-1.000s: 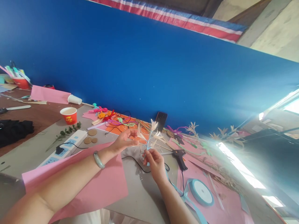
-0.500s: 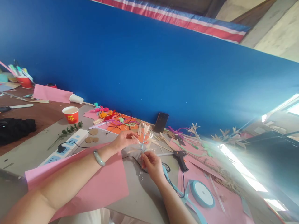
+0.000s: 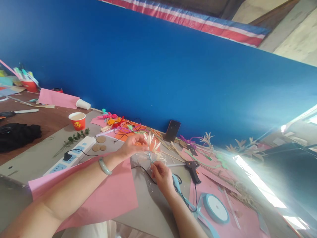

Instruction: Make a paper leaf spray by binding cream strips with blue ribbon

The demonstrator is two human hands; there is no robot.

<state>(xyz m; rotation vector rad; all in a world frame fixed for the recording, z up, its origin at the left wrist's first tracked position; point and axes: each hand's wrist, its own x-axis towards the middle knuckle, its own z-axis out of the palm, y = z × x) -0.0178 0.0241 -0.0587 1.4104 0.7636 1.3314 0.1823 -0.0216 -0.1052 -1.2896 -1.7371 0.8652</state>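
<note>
A pale cream artificial flower spray (image 3: 154, 145) with thin pointed petals stands upright above the table, its stem wrapped in light blue. Low on that stem, my right hand (image 3: 162, 176) pinches it between thumb and fingers. My left hand (image 3: 133, 145), with a jade-coloured bangle (image 3: 105, 166) on its wrist, curls its fingers at the left petals and seems to pinch one. The fingertips partly cover that petal. Close to my right hand lie a black glue gun (image 3: 193, 171) and a roll of light blue ribbon (image 3: 216, 208).
Pink paper (image 3: 109, 195) lies under my left forearm, beside a white power strip (image 3: 71, 157). A red paper cup (image 3: 77, 121) stands behind it. A phone (image 3: 172, 130) leans on the blue wall (image 3: 153, 72). More cream sprays (image 3: 207, 139) lie to the right.
The flower spray has tilted and turned a little, with its petals now closer to my left fingers. My right hand keeps its hold on the stem. The view has shifted slightly.
</note>
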